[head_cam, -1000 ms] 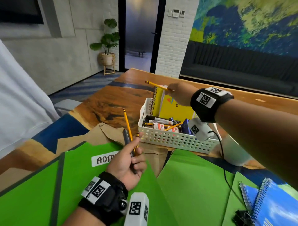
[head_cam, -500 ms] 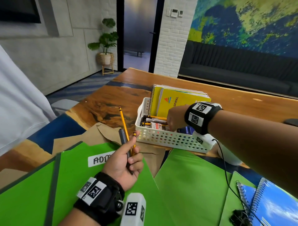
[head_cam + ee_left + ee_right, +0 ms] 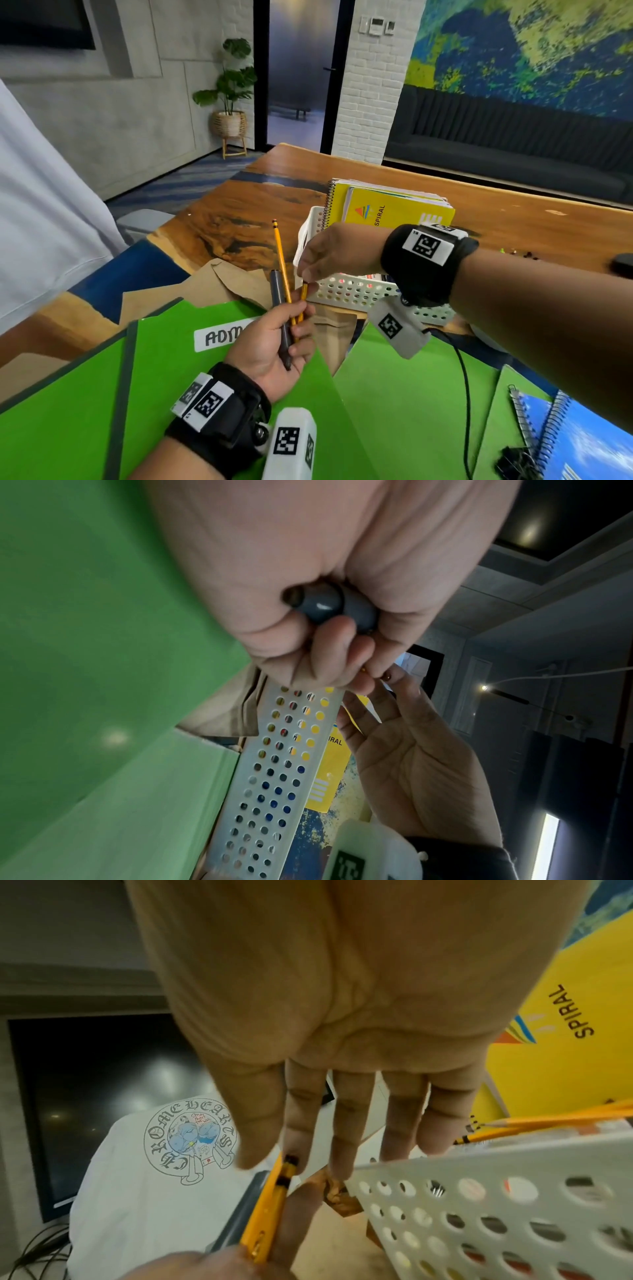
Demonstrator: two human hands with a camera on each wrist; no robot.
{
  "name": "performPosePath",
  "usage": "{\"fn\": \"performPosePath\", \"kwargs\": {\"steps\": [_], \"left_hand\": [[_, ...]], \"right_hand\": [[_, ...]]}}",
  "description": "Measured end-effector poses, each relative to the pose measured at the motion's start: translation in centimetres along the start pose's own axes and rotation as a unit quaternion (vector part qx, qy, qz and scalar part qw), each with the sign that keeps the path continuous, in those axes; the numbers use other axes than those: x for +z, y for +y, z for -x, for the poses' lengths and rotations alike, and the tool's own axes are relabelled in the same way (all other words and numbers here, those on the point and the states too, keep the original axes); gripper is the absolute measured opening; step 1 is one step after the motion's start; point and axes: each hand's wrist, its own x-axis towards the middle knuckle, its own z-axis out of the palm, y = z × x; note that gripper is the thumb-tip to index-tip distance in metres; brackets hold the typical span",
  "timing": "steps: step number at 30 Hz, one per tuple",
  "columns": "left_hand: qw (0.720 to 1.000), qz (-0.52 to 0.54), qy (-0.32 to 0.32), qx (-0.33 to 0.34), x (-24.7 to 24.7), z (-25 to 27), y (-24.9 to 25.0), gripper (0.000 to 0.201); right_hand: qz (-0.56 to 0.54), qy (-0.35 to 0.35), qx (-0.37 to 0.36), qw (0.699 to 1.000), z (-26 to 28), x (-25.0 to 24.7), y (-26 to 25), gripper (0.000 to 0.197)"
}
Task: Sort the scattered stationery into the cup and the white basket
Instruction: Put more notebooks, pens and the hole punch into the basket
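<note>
My left hand (image 3: pixel 274 339) is above the green folder and grips a grey marker (image 3: pixel 278 294), a long yellow pencil (image 3: pixel 281 260) and a short yellow pencil (image 3: pixel 303 296). The marker's butt end (image 3: pixel 318 603) pokes out of the fist. My right hand (image 3: pixel 329 257) reaches over from the white basket (image 3: pixel 356 291) with its fingers nearly straight. Its index fingertip (image 3: pixel 294 1148) touches the short pencil's eraser end (image 3: pixel 290 1160), and the thumb (image 3: pixel 250 1145) lies just beside it. Pencils (image 3: pixel 548 1119) and pens lie in the basket, with yellow spiral notebooks (image 3: pixel 387 212) standing at its back. The white cup (image 3: pixel 481 337) is mostly hidden under my right forearm.
Green folders (image 3: pixel 404 394) and brown envelopes (image 3: pixel 219 287) cover the near table. A blue spiral notebook (image 3: pixel 582 442) and black binder clips (image 3: pixel 513 462) lie at the bottom right. A black cable (image 3: pixel 462 394) crosses the folders. A person in a white shirt (image 3: pixel 41 212) stands at the left.
My right hand lowered a yellow pencil into the basket, let it go, and came back left to the short pencil in my left hand. The left hand has barely moved.
</note>
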Motion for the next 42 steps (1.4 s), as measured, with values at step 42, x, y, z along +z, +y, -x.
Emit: {"fn": "performPosePath", "kwargs": {"steps": [42], "left_hand": [[0.999, 0.042, -0.005, 0.013, 0.0, 0.2, 0.7, 0.053]], "right_hand": [[0.283, 0.114, 0.117, 0.945, -1.9, -6.6, 8.3, 0.036]]}}
